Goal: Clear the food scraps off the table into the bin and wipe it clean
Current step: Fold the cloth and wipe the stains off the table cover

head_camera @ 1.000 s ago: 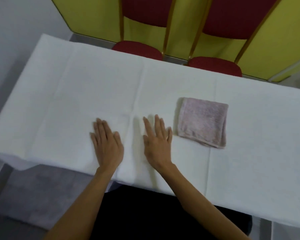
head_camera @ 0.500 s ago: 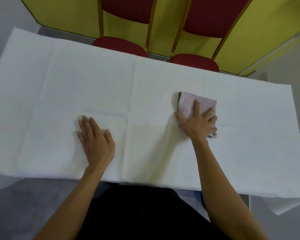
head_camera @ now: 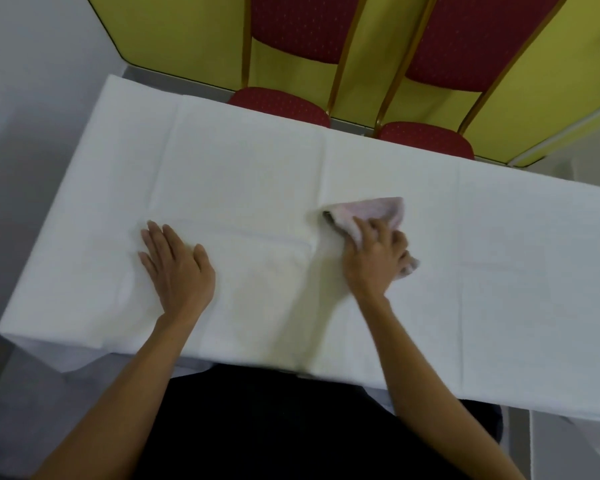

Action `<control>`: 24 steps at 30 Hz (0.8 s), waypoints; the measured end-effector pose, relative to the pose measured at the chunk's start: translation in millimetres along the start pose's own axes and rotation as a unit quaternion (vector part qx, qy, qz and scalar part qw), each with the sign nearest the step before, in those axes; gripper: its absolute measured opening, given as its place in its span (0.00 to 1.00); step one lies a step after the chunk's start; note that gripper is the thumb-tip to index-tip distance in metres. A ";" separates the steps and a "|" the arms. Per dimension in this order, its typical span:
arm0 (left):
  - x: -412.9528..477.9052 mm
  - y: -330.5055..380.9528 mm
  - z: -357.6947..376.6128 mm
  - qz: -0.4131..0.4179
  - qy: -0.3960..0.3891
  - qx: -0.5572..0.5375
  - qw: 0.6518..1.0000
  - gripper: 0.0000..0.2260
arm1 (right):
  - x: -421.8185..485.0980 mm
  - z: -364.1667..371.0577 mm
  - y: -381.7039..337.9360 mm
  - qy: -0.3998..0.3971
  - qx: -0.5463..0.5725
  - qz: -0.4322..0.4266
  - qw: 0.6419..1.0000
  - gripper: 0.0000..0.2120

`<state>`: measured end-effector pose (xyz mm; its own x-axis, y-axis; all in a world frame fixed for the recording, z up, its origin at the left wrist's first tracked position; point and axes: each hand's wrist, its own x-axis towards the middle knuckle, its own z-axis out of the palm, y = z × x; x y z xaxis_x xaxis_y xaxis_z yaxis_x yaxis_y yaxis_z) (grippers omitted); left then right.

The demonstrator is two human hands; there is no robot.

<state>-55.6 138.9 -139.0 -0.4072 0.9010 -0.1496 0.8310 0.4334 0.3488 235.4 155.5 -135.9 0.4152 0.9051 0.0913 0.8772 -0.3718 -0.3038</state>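
Left hand (head_camera: 177,268) lies flat, fingers spread, on the white-covered bench (head_camera: 243,174). Two red chairs (head_camera: 284,105) stand behind its far edge. Right hand (head_camera: 374,258) clutches the pink cloth (head_camera: 371,209) at bench centre, bunched, long axis running left-right.

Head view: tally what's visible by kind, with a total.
Hands: 2, left hand flat, right hand gripping the cloth
Pink cloth: 1
Red chairs: 2
Table with white cover: 1
Total: 6
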 end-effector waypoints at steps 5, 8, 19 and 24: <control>8.4 -11.4 0.2 0.021 0.001 0.006 1.000 0.29 | -56.1 17.1 -88.3 -0.057 0.007 -0.161 0.985 0.16; 18.6 -22.8 -6.0 0.028 0.009 0.007 1.000 0.29 | -57.9 18.7 -83.5 -0.092 -0.005 -0.260 0.961 0.17; 42.5 -112.7 -27.3 -0.013 0.075 0.043 0.996 0.27 | 13.1 24.8 -91.4 -0.052 -0.042 0.003 0.998 0.17; 43.1 -115.3 -23.5 -0.005 0.098 0.058 0.994 0.26 | -52.8 46.2 -164.9 -0.057 -0.006 -0.159 0.986 0.19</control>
<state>-177.9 127.3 -163.9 -0.4729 0.8805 0.0338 0.8594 0.4524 0.2382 57.6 178.5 -134.4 0.0887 0.9934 0.0728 0.9618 -0.0665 -0.2655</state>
